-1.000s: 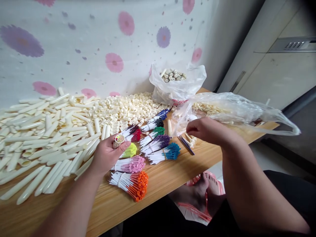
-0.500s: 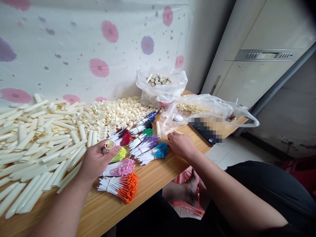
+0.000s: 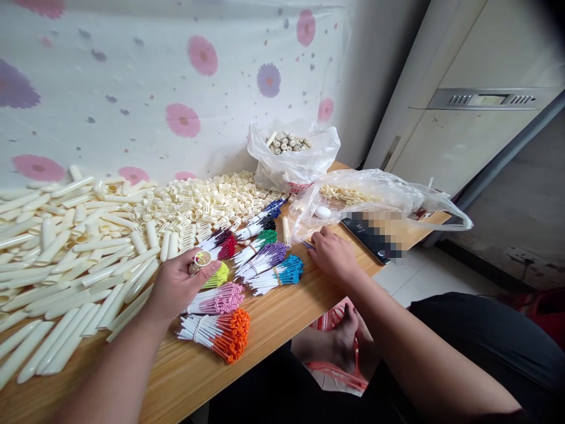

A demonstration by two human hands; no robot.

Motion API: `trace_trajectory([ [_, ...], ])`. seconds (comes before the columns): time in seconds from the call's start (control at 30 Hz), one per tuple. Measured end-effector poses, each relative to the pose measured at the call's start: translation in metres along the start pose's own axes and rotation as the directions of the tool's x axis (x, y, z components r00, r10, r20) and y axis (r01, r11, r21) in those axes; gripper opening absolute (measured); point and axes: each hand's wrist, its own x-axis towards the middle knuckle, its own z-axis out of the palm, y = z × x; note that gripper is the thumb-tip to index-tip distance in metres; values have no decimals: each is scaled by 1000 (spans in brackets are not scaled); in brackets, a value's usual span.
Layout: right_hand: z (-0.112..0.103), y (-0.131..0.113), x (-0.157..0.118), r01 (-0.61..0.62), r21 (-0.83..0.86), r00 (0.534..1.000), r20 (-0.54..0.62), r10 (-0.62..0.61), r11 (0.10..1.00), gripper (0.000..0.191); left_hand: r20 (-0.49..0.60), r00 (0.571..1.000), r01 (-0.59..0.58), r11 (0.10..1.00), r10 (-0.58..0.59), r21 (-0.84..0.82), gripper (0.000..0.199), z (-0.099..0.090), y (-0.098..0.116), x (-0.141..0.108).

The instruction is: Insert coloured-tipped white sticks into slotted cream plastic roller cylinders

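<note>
My left hand (image 3: 179, 285) is closed around a short cream pen part (image 3: 200, 262); its round end faces up, with several coloured tips inside. Just beyond and beside it lie bundles of white pen refills with coloured ends, among them yellow (image 3: 217, 275), pink (image 3: 218, 298) and orange (image 3: 220, 334) ones. To their right my right hand (image 3: 332, 253) rests low at the table, its fingers bent together. A thin bluish stick (image 3: 308, 244) shows at its fingertips, probably pinched there. The blue-ended bundle (image 3: 278, 275) is the nearest one to this hand.
Cream pen barrels (image 3: 88, 259) and slotted cream pieces (image 3: 198, 203) cover the left and back. A plastic bag of capped parts (image 3: 291, 153) stands behind. On the right lie a clear bag (image 3: 375, 191), a white oval object (image 3: 323, 212) and a phone (image 3: 366, 238).
The thin bluish stick now shows at my right fingertips, where a cream sliver showed before. My left hand keeps its hold on the pen part. The whole view has shifted slightly.
</note>
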Motion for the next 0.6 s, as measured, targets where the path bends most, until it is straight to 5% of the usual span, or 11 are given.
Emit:
trace_trajectory([
  [0.17,-19,8,-2,102,58,995,13,-103,993,14,40,999,-16,999,18,-47,29,0,8,0],
  [0.27,-44,21,-5,308,263,945,24,-325,914,7,90,994,-57,996,64,-71,29,-1,17,0],
  [0.33,-57,23,-9,391,635,867,-9,-499,667,11,132,986,-92,992,104,-91,26,-2,23,0],
  [0.4,-63,13,-14,366,895,802,-165,-574,255,15,158,977,-123,985,141,-122,25,-2,26,0],
  [0.47,-64,-7,-17,312,948,789,-296,-539,-64,15,162,973,-139,978,164,-154,26,-3,27,0],
  [0.6,-64,-54,-14,156,893,767,-379,-518,-422,6,171,975,-100,971,139,-218,28,-4,25,-2],
])
